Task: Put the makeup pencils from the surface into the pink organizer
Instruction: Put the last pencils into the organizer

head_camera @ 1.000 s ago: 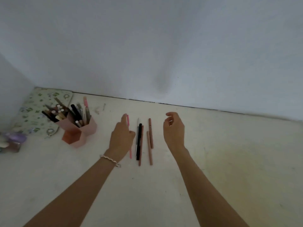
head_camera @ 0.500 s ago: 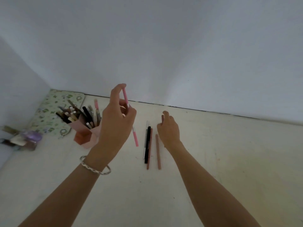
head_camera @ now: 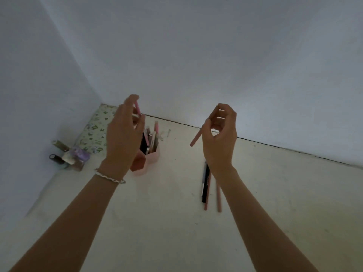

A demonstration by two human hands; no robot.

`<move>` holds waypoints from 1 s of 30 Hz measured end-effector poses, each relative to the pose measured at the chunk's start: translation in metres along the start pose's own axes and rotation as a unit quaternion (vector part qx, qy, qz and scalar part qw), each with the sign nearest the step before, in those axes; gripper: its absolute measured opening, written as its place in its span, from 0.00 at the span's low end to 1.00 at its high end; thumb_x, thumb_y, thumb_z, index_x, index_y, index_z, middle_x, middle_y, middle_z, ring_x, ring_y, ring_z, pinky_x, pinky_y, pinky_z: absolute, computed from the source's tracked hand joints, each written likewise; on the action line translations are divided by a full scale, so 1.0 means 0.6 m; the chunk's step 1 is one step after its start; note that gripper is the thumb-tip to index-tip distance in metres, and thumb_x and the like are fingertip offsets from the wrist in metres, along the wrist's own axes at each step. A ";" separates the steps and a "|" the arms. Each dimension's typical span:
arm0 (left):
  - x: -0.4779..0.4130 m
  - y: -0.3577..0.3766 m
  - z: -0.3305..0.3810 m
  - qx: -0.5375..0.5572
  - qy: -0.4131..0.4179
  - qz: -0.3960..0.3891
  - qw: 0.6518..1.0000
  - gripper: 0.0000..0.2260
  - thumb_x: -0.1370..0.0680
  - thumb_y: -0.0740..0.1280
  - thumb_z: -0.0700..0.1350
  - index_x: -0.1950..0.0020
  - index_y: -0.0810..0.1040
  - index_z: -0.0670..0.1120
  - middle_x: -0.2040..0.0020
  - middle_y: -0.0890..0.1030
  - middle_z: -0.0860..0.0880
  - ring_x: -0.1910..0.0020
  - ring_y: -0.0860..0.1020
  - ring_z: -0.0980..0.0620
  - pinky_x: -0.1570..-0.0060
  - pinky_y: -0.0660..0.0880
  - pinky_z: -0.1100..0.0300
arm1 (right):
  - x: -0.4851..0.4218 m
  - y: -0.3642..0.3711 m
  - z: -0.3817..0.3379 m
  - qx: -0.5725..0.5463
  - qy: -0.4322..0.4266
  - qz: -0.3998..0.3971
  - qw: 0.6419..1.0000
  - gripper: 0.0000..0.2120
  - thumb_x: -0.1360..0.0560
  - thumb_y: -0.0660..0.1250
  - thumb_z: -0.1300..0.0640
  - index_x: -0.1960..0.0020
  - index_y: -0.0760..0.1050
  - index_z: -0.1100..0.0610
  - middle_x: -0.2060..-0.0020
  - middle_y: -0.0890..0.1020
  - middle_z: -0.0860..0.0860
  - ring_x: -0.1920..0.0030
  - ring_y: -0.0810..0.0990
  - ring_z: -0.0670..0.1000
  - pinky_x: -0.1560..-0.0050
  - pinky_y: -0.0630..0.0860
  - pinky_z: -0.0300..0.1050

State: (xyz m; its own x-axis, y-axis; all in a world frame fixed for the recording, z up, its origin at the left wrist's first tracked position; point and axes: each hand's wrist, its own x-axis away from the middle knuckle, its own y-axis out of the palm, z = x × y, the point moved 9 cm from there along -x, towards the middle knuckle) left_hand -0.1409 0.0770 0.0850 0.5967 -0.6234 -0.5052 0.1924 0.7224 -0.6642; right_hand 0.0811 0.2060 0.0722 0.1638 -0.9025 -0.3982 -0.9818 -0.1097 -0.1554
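My left hand (head_camera: 122, 138) holds a bright pink pencil (head_camera: 137, 108) upright, raised above the pink organizer (head_camera: 152, 157), which it partly hides. The organizer is a cluster of hexagonal cups stuffed with several pencils and brushes. My right hand (head_camera: 221, 138) is lifted off the surface and pinches a dusty-pink pencil (head_camera: 195, 138) that slants down to the left. On the cream surface below my right wrist lie a black pencil (head_camera: 206, 183), a thin white one beside it, and two brownish-pink pencils (head_camera: 218, 199).
A floral pouch (head_camera: 94, 132) lies in the back left corner. Small cosmetic bottles and a purple item (head_camera: 67, 157) stand against the left wall. Walls close the surface at the left and back.
My left hand carried the pink pencil from the surface up and left, over the organizer. My right hand picked a dusty-pink pencil out of the row and raised it.
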 end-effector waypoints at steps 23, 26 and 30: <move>0.035 -0.037 0.061 0.095 0.030 0.017 0.995 0.11 0.21 0.60 0.40 0.43 0.79 0.42 0.49 0.78 0.51 0.56 0.76 0.58 0.53 0.75 0.69 | 0.086 0.089 0.037 0.129 -0.061 -0.043 0.989 0.18 0.25 0.59 0.70 0.39 0.76 0.58 0.53 0.79 0.48 0.51 0.78 0.42 0.53 0.73 0.32; 0.084 0.085 0.121 0.087 0.011 -0.153 0.984 0.09 0.22 0.63 0.39 0.42 0.77 0.46 0.52 0.79 0.52 0.59 0.78 0.57 0.50 0.78 0.61 | 0.046 0.008 0.059 0.129 -0.016 0.018 0.991 0.18 0.25 0.58 0.72 0.40 0.75 0.58 0.53 0.80 0.50 0.54 0.78 0.46 0.57 0.73 0.34; 0.180 0.237 0.122 -0.005 -0.085 -0.344 0.935 0.11 0.20 0.61 0.40 0.38 0.74 0.46 0.47 0.80 0.48 0.50 0.79 0.49 0.50 0.75 0.59 | 0.024 -0.095 0.085 0.143 0.013 0.062 0.988 0.17 0.25 0.56 0.69 0.43 0.76 0.57 0.54 0.81 0.50 0.57 0.79 0.49 0.59 0.71 0.34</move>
State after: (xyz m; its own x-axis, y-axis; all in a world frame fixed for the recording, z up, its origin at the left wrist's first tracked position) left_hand 0.0077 0.1345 -0.0237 0.4492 -0.8828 0.1377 0.5697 0.1643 -0.8053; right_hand 0.1442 0.2205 0.0293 0.0383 -0.9128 -0.4066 -0.9260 0.1206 -0.3579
